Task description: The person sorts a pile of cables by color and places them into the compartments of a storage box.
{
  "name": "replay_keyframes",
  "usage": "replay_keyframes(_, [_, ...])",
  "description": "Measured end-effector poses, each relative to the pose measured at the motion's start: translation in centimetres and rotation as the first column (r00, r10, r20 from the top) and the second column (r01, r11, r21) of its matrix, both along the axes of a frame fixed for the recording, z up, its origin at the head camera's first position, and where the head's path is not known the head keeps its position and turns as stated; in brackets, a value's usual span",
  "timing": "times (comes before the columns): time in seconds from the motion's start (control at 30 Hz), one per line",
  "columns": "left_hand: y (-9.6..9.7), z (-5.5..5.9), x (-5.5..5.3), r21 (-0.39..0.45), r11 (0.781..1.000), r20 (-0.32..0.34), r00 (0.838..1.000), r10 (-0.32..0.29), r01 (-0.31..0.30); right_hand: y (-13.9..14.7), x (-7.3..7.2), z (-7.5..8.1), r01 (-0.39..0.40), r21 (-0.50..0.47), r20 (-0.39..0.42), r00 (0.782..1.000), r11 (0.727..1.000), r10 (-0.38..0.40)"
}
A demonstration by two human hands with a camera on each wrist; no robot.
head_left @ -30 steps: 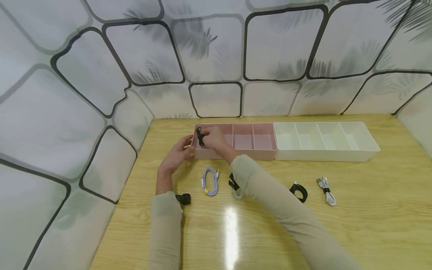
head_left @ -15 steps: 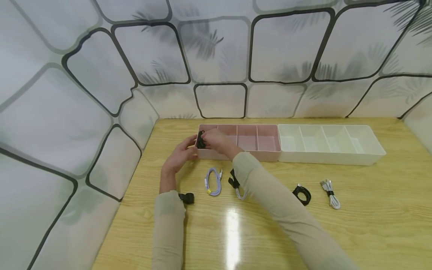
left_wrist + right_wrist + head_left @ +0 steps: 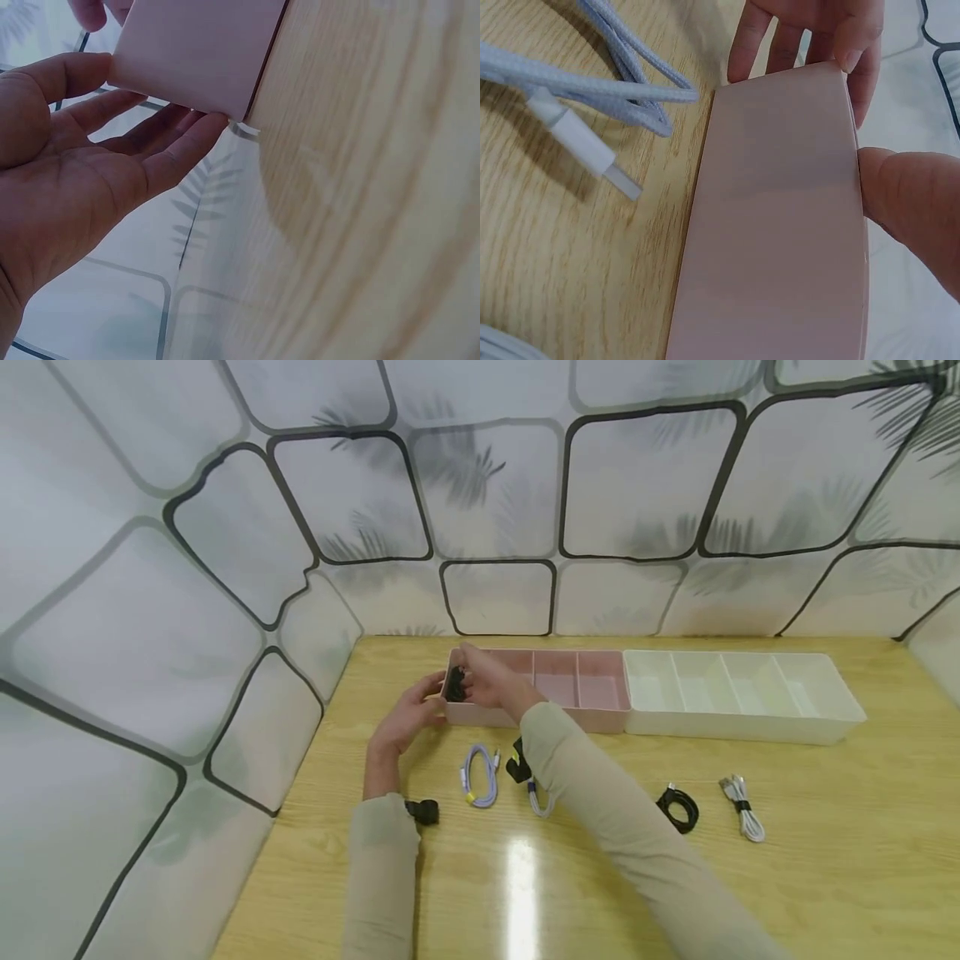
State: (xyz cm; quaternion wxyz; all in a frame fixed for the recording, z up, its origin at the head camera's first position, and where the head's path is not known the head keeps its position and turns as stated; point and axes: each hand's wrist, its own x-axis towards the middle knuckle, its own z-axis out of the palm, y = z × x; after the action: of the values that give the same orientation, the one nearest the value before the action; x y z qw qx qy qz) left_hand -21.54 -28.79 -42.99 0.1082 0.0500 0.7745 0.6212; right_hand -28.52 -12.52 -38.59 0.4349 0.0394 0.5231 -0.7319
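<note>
At the left end of a pink divided box [image 3: 573, 720], my left hand [image 3: 408, 714] touches the end wall with its fingertips. In the left wrist view its fingers are extended, and the thumb is at the box corner. A black coiled cable [image 3: 454, 685] is in the leftmost compartment. My right hand [image 3: 491, 681] reaches over the front wall into that compartment, its fingers at the cable. In the right wrist view the right thumb [image 3: 904, 199] is at the rim, while the box wall hides the other fingers. Whether they still pinch the cable cannot be told.
A white divided box [image 3: 742, 727] adjoins the pink one. On the wooden table in front lie a lilac cable [image 3: 491, 789], a grey cable with a black part [image 3: 517, 768] partly under the right sleeve, a black cable [image 3: 684, 818] and a white cable [image 3: 750, 822]. A patterned curtain stands behind.
The black cable, held upright above the leftmost compartment a second ago, now lies lower inside it. My right hand has moved down with it and its fingers have spread. The left hand stays at the box end.
</note>
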Motion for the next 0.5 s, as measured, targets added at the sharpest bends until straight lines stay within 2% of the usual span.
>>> replay_keyframes(0.13, [0.14,-0.51,0.06,0.004,1.000,-0.011,1.000,0.006,-0.006,-0.08,0.15,-0.20,-0.005,0.034,-0.006,1.000,0.999,0.005])
replay_keyframes(0.27, [-0.04,-0.56,-0.14,0.006,1.000,-0.021,1.000,0.005,-0.005,-0.11,0.16,0.08,-0.004,0.037,0.002,1.000,0.999,0.004])
replay_keyframes(0.5, [-0.06,-0.38,-0.08,-0.006,1.000,0.011,1.000,0.002,-0.002,-0.10,0.16,-0.07,0.020,0.016,0.010,1.000,1.000,-0.021])
